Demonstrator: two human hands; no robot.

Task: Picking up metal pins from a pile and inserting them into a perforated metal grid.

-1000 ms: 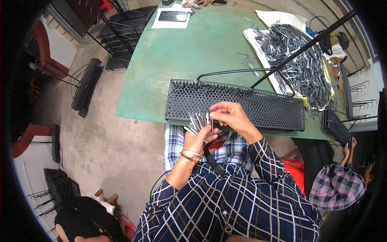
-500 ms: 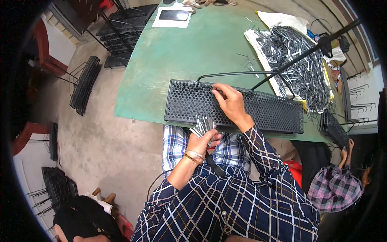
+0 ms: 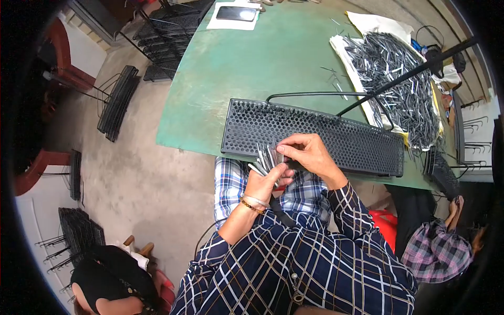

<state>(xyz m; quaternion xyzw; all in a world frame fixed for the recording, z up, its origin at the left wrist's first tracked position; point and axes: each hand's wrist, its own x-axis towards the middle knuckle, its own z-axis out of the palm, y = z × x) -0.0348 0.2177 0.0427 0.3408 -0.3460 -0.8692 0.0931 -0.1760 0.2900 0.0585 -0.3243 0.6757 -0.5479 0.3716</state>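
Black perforated metal tray (image 3: 346,137): part-filled, I'd say, near holes (image 3: 241,142) left; left hand (image 3: 261,185) clasps grey metal rods (image 3: 264,155), right hand (image 3: 314,157) pinches one.

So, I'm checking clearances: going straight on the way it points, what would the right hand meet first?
The right hand would likely meet the thin pieces in the left hand first, though depth is unclear.

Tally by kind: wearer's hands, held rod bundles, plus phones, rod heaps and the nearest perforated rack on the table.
Hands (left hand, right hand): 2
Rod bundle: 1
Phone: 1
Rod heap: 1
Black perforated rack: 1
Total: 6
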